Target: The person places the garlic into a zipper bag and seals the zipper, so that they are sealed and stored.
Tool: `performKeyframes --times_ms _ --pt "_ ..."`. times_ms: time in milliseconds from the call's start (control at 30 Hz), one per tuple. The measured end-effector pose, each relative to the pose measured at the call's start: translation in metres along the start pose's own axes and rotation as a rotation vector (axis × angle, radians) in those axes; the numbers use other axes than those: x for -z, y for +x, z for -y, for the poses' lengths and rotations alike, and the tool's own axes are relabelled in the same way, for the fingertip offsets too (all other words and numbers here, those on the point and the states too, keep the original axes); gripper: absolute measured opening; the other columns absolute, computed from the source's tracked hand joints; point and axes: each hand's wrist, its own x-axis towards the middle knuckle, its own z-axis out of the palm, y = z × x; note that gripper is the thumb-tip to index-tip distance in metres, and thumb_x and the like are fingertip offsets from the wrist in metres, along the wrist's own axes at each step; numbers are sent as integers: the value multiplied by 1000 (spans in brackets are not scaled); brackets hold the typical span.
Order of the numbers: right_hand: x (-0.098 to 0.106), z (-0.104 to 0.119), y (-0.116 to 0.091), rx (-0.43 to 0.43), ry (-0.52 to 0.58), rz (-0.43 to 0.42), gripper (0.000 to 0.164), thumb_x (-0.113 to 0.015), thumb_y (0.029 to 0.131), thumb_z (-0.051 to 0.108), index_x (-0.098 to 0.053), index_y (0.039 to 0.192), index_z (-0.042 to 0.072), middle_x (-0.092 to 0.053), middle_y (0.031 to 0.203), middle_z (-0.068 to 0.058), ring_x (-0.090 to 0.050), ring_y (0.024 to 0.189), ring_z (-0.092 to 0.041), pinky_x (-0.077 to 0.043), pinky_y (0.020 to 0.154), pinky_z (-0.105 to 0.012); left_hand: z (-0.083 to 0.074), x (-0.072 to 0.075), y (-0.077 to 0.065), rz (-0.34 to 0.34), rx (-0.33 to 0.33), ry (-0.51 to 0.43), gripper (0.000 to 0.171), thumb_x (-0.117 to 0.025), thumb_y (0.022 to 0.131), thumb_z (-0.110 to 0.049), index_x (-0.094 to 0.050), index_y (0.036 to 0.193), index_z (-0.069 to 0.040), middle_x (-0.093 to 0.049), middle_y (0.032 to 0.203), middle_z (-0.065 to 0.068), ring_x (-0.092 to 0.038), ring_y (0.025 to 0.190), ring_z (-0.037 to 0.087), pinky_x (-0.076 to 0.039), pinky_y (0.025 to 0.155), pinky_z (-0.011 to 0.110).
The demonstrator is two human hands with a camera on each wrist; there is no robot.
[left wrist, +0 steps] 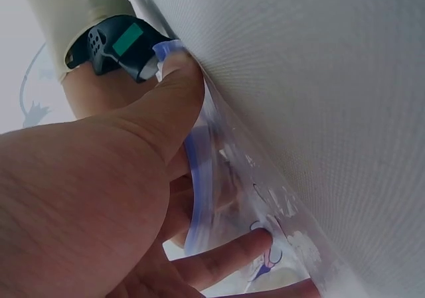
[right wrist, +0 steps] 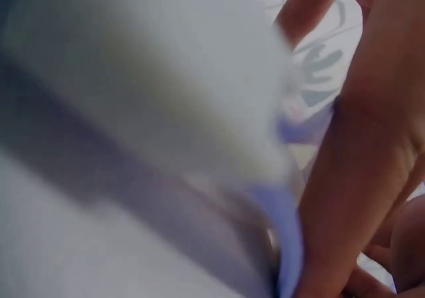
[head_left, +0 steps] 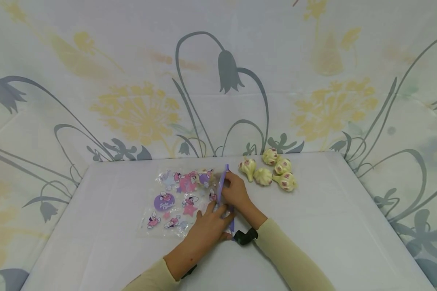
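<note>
A clear plastic zip bag (head_left: 175, 192) with pink and purple cartoon prints lies flat, its purple zip edge (head_left: 221, 186) facing right and partly raised. My left hand (head_left: 205, 226) spreads its fingers over the bag near the mouth; in the left wrist view the thumb (left wrist: 182, 89) pinches the zip edge's near end. At the far part of the mouth my right hand (head_left: 236, 192) bends its fingers close against the raised strip. Some of its fingers are hidden, and I cannot tell what they hold. A pale yellowish shape shows through the bag's far corner.
Several garlic bulbs (head_left: 264, 177) lie grouped just beyond the right hand, near the back edge of the white table (head_left: 335, 226). A flower-printed cloth (head_left: 218, 117) rises behind the table and along both sides. A dark wrist camera (head_left: 245, 237) sits under the right wrist.
</note>
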Motion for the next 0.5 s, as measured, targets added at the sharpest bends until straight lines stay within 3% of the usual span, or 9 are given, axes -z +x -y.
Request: performKeyframes --times_ms 133,267,500 --pt "4 -4 0 38 -34 62 25 -67 89 0 -74 112 -3 -72 119 -21 -66 120 -39 -51 106 -55 -1 0 2 26 3 4 64 -81 86 -54 -68 144 -29 -57 148 1 -54 138 38 -61 83 61" --pt "11 -7 -2 112 -119 116 21 -63 92 0 -73 110 0 -72 114 -16 -66 107 -31 -55 95 -50 -1 -1 3 55 10 4 64 -79 87 -55 -67 145 -30 -56 150 1 -53 139 39 -61 85 61" --pt "26 0 -9 251 -247 86 28 -67 89 3 -75 116 -3 -72 120 -15 -69 106 -29 -57 93 -47 0 -3 3 49 13 8 63 -78 88 -57 -68 144 -29 -56 150 0 -55 138 39 -61 85 62"
